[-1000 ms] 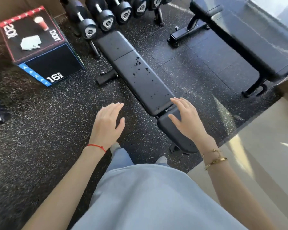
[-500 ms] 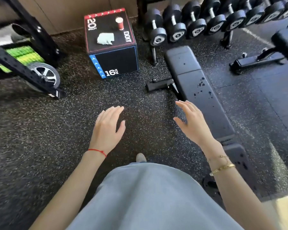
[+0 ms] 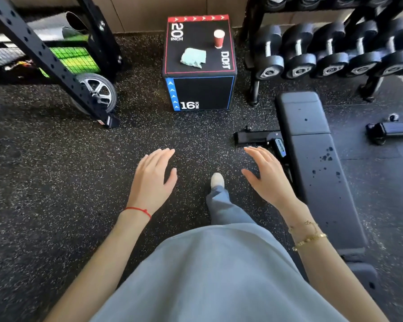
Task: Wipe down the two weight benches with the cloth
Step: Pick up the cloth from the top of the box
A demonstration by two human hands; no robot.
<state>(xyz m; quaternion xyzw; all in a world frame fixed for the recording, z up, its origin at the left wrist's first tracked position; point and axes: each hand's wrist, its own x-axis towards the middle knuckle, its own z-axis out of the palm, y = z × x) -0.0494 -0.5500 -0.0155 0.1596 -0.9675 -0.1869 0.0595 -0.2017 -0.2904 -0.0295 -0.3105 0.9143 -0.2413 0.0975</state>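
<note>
A crumpled pale green cloth [image 3: 193, 58] lies on top of a black plyo box [image 3: 203, 91] straight ahead. One black weight bench [image 3: 316, 163], spotted with dark drops, runs along my right side. Of the other bench only a base foot [image 3: 391, 130] shows at the right edge. My left hand [image 3: 153, 180] and my right hand [image 3: 266, 178] hover over the floor with fingers straight, holding nothing, well short of the box.
A red paper cup [image 3: 219, 38] stands on the box beside the cloth. A dumbbell rack [image 3: 335, 54] fills the back right. A black rack frame with a wheel [image 3: 98, 91] stands at the left. My shoe [image 3: 217, 180] is forward on the speckled rubber floor [image 3: 56, 182].
My view has swung left and moved closer to the box, which now sits straight ahead. The near bench has slid to the right of the frame. Both hands stay open and empty.
</note>
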